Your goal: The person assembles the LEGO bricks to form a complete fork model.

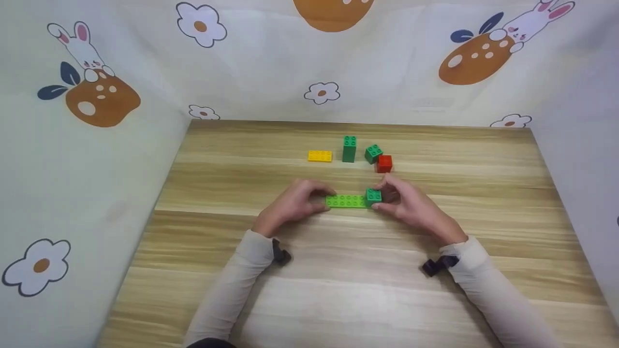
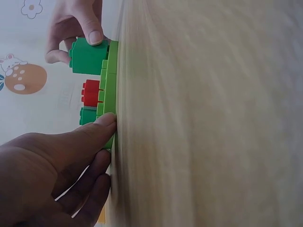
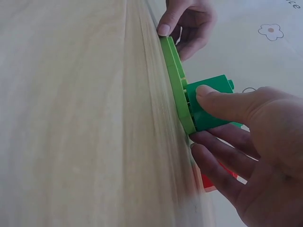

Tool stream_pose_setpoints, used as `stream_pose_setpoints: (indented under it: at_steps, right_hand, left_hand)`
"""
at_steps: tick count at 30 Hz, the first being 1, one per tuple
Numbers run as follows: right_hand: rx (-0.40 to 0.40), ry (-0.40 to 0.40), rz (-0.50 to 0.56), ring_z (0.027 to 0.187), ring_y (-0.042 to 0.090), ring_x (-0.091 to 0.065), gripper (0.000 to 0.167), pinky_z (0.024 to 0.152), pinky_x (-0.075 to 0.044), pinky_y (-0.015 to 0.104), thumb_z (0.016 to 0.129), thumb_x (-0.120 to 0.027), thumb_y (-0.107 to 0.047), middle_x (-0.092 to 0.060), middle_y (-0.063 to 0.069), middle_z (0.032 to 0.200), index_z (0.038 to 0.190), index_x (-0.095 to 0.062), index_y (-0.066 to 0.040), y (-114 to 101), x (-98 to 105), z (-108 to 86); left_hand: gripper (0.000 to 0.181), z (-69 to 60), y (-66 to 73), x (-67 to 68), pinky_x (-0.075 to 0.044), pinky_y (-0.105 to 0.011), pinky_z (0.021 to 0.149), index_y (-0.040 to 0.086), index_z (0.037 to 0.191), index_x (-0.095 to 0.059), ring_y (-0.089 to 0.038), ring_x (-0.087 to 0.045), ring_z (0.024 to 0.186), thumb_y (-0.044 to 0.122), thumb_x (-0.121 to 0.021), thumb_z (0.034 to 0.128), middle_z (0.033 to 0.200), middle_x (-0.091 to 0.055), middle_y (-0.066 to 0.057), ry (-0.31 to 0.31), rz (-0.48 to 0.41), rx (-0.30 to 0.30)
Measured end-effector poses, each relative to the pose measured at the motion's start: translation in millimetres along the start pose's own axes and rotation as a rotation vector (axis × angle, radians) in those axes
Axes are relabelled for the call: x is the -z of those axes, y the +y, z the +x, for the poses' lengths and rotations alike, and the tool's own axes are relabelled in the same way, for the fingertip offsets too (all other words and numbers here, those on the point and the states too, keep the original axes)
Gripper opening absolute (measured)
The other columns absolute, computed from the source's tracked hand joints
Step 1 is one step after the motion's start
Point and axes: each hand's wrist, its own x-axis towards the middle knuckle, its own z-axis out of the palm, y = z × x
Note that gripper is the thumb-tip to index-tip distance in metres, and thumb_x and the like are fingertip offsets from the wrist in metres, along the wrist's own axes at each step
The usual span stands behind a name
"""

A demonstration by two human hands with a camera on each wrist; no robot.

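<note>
A long light green toy brick plate (image 1: pixel 346 201) lies flat on the table, studs up. My left hand (image 1: pixel 302 200) pinches its left end between thumb and fingers. At the right end, my right hand (image 1: pixel 407 200) holds a dark green block (image 1: pixel 373 195) by its sides, thumb on the near face. The block stands over the plate's end studs. In the right wrist view the dark green block (image 3: pixel 210 101) looks slightly tilted, and a narrow gap shows between it and the light green plate (image 3: pixel 176 87).
Behind the hands stand a yellow flat brick (image 1: pixel 320 156), a tall dark green stack (image 1: pixel 349 149), another green block (image 1: pixel 373 153) and a red block (image 1: pixel 384 164). The wooden table (image 1: pixel 338 290) meets patterned walls at the back and sides.
</note>
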Motion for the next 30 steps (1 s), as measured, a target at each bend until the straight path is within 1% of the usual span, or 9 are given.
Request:
stream_pose_setpoints:
  at_steps: [5,12,17,23,26,30]
  right_hand:
    - [0.008,0.001,-0.02,0.118,0.025,-0.074,0.034,0.105,-0.061,0.05,0.091,-0.089,-0.018,-0.076,0.004,0.126,0.116,-0.067,-0.018,-1.1,0.8,0.6]
    - [0.023,-0.002,-0.04,0.116,0.025,-0.076,0.033,0.104,-0.061,0.052,0.091,-0.089,-0.018,-0.078,0.003,0.126,0.116,-0.068,-0.018,-0.3,-1.6,0.6]
    - [0.033,0.013,-0.08,0.115,0.024,-0.076,0.032,0.103,-0.062,0.051,0.091,-0.089,-0.021,-0.079,0.002,0.123,0.115,-0.068,-0.019,-1.0,-1.8,1.1]
    - [0.045,0.024,-0.107,0.113,0.023,-0.076,0.032,0.102,-0.062,0.052,0.091,-0.09,-0.022,-0.079,0.003,0.123,0.115,-0.069,-0.019,-1.4,-0.1,2.2]
    - [0.036,0.023,-0.104,0.112,0.021,-0.074,0.034,0.101,-0.061,0.05,0.09,-0.09,-0.024,-0.078,0.0,0.123,0.116,-0.068,-0.021,-0.8,0.0,2.3]
    - [0.0,0.014,-0.075,0.113,0.021,-0.075,0.042,0.102,-0.061,0.048,0.089,-0.091,-0.025,-0.078,-0.001,0.122,0.123,-0.067,-0.021,-0.2,0.8,1.7]
  left_hand:
    - [0.036,0.4,-0.3,-0.1,-0.055,-0.041,0.115,0.014,0.131,-0.078,-0.019,-0.071,0.124,0.014,-0.083,0.0952,0.132,-0.078,-0.002,-0.001,-0.017,0.005]
    - [0.037,-0.9,-0.8,-0.3,-0.054,-0.04,0.116,0.017,0.132,-0.078,-0.016,-0.07,0.126,0.016,-0.083,0.0955,0.133,-0.078,0.001,-0.005,-0.026,0.032]
    - [0.036,-0.4,-0.5,-0.1,-0.054,-0.04,0.116,0.018,0.13,-0.078,-0.017,-0.07,0.125,0.017,-0.084,0.0951,0.132,-0.078,0.001,0.006,-0.01,0.026]
    - [0.034,1.1,-0.4,0.1,-0.055,-0.04,0.114,0.015,0.128,-0.08,-0.017,-0.072,0.122,0.016,-0.085,0.0943,0.128,-0.08,0.0,0.025,0.004,-0.001]
    - [0.034,0.5,-1.4,-0.3,-0.056,-0.04,0.113,0.016,0.128,-0.08,-0.016,-0.072,0.122,0.016,-0.085,0.0943,0.128,-0.08,0.0,0.026,0.004,-0.007]
    - [0.035,0.6,-1.4,-0.9,-0.055,-0.041,0.114,0.016,0.129,-0.079,-0.017,-0.071,0.123,0.016,-0.085,0.0945,0.13,-0.079,0.0,0.024,0.006,-0.011]
